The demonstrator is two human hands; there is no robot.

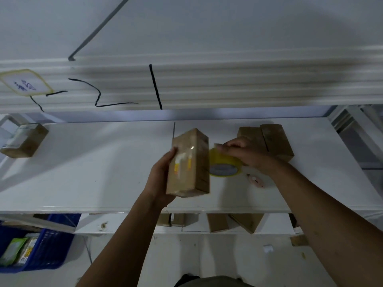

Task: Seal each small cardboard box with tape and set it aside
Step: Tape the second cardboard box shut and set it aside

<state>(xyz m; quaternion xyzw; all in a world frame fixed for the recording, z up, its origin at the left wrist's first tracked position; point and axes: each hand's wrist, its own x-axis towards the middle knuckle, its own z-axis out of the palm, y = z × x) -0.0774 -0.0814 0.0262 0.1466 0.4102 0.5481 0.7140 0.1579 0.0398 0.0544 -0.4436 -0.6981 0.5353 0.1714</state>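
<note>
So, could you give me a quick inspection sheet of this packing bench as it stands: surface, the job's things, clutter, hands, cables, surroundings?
Surface: white table, plain top.
Job's things: cardboard box held upright above the table, with glossy tape on its face; yellow tape roll just right of it; two more boxes at the back right; one labelled box at the far left.
Clutter: small pink object near the roll, too blurred to identify.
Hands: left hand grips the cardboard box; right hand holds the yellow tape roll from above.
Cables: dark lines on the white panel behind; cables or marks, cannot tell.
Surroundings: blue crate with packets at the lower left; lower-shelf boxes under the table.
</note>
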